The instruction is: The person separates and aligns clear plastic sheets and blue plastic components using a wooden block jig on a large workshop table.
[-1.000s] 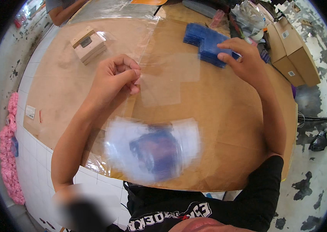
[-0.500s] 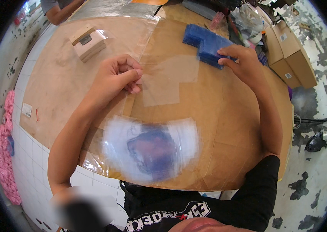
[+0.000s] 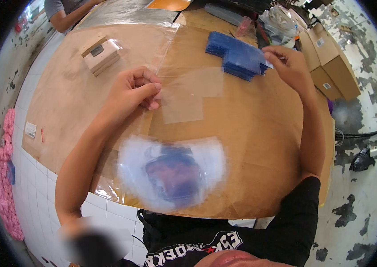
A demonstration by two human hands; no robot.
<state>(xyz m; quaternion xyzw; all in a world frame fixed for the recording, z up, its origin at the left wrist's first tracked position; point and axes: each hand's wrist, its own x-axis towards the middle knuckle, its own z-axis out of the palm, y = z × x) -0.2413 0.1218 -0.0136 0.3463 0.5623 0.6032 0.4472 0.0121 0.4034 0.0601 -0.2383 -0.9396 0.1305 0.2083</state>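
Stack of blue stepped plastic sheets (image 3: 238,55): smooth, slightly glossy. Thin transparent flat plastic sheet (image 3: 183,109): smooth. Brown table covering (image 3: 259,147): paper-like, matt, creased. Pale wooden block (image 3: 104,58): matt. Brown cardboard boxes (image 3: 340,69): matt.

White lettering (image 3: 224,242) on black shirt (image 3: 268,236), carton labels (image 3: 326,86) unreadable

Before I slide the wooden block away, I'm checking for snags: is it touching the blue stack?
No, brown table covering shows between the wooden block and the blue stack.

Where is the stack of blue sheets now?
In the head view, the blue stack is upper right of centre on the table, just left of the right hand.
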